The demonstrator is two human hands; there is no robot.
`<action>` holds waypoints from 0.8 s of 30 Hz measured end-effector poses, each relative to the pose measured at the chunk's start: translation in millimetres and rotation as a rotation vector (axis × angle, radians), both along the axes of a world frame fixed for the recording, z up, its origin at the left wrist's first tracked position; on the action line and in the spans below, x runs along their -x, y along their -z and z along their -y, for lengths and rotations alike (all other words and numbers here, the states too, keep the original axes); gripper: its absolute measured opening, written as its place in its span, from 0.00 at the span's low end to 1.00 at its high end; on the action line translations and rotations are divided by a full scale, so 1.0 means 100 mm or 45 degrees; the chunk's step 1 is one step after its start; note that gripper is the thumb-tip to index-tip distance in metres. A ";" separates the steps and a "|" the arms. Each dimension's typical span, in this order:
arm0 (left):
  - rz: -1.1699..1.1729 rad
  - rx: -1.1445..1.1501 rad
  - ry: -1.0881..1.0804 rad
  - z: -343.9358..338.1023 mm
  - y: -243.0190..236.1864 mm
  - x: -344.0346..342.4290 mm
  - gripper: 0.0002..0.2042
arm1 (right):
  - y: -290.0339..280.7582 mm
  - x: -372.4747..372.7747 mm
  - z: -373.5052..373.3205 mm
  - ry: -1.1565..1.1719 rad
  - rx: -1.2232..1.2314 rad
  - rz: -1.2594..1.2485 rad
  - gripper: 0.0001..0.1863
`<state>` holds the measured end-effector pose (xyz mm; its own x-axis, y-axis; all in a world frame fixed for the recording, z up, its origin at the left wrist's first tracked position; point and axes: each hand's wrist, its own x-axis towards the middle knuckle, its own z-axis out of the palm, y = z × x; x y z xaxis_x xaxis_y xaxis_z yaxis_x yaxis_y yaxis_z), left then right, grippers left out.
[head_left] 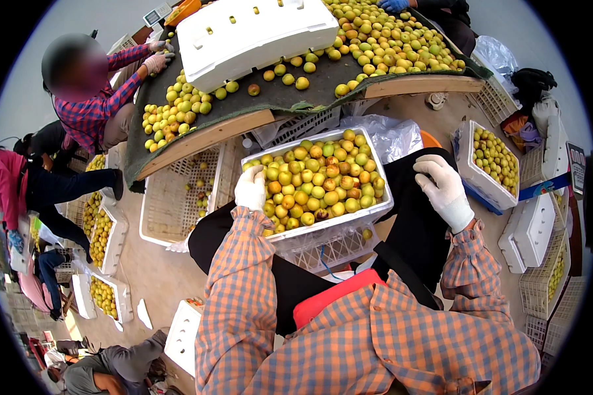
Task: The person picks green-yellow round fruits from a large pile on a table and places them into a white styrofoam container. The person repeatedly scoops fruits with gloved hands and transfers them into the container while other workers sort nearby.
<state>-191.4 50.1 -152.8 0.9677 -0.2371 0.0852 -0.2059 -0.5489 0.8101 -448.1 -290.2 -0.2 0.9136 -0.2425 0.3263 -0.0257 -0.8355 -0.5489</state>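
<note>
A white foam box (pixel 383 172) full of yellow-green and reddish plum-like fruit (pixel 323 178) sits in front of me between my knees, on a white plastic crate (pixel 329 253). My left hand (pixel 250 189), in a white glove, is at the box's left side against the fruit. Its fingers are drawn together, and whatever they hold is hidden. My right hand (pixel 445 192), also gloved in white, is off the box to the right, above my right knee. Its fingers are loosely bent and apart, with nothing visible in them.
Ahead stands a dark-covered sorting table (pixel 244 108) with a wooden edge, loose fruit and an upturned white foam box (pixel 257 39). A fruit-filled box (pixel 491 161) stands to the right. An open crate (pixel 178 197) is at left. A co-worker (pixel 99 99) reaches over the table's left side.
</note>
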 end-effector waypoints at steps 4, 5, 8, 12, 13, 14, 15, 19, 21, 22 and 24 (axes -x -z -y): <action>0.001 -0.096 -0.002 -0.03 -0.01 0.35 0.14 | -0.11 0.02 0.11 -0.021 0.081 0.143 0.08; -0.038 -0.118 -0.002 -0.02 -0.04 0.41 0.14 | -0.13 -0.01 0.15 -0.037 0.108 0.148 0.08; 0.081 -0.213 0.017 0.14 -0.19 0.36 0.17 | 0.00 -0.15 0.28 -0.052 0.273 0.185 0.06; 0.321 -0.439 0.202 0.47 -0.06 0.23 0.24 | 0.40 -0.30 0.43 -0.044 0.552 0.013 0.05; 0.425 -0.617 0.225 0.46 0.07 0.19 0.25 | 0.47 -0.34 0.43 -0.058 0.620 -0.085 0.05; 0.487 -0.705 0.247 0.47 0.18 0.16 0.26 | 0.46 -0.38 0.39 -0.147 0.609 0.009 0.06; 0.563 -0.807 0.288 0.51 0.15 0.11 0.26 | 0.46 -0.38 0.36 -0.094 0.514 0.003 0.05; 0.478 -0.782 0.482 0.60 0.02 -0.16 0.23 | 0.49 -0.54 0.41 -0.130 0.457 -0.188 0.04; 0.390 -0.662 0.561 0.66 -0.01 -0.27 0.23 | 0.49 -0.65 0.43 -0.100 0.449 -0.304 0.05; 0.350 -0.636 0.547 0.68 0.05 -0.29 0.24 | 0.55 -0.70 0.46 -0.134 0.442 -0.347 0.05; 0.328 -0.806 0.558 0.76 0.07 -0.30 0.30 | 0.55 -0.79 0.51 -0.159 0.394 -0.498 0.07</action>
